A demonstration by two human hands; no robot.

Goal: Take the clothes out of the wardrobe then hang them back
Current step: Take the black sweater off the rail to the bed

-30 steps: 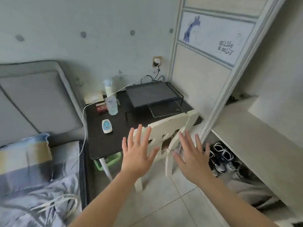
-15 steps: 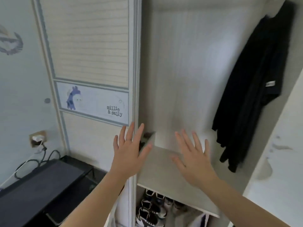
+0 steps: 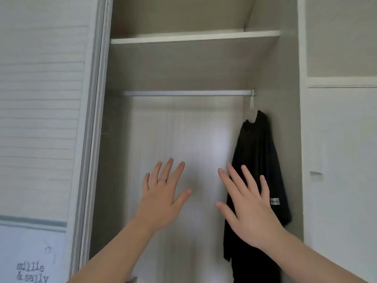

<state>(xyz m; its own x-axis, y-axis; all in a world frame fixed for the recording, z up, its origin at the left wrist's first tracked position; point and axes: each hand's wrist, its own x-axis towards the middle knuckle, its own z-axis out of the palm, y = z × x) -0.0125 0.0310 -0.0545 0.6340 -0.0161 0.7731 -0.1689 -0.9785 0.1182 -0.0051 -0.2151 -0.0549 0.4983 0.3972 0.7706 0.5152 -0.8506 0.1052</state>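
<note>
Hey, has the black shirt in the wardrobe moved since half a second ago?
No. The black shirt still hangs close against the wardrobe's right side wall; only the view has tilted up.

open pale wood-grain wardrobe (image 3: 183, 139), one tall compartment in view. a silver metal hanging rail (image 3: 183, 93) runs level across it, left wall to right wall. a white flat shelf board (image 3: 193, 36) sits above the rail, its top surface hidden from this low angle. one thin white hanger (image 3: 252, 103) hooks over the rail at the far right end, just beside the right side wall. a black cloth garment (image 3: 257, 156) hangs from that hanger, draping straight down along the right wall, with a small white label (image 3: 274, 201) on its lower part.
</note>
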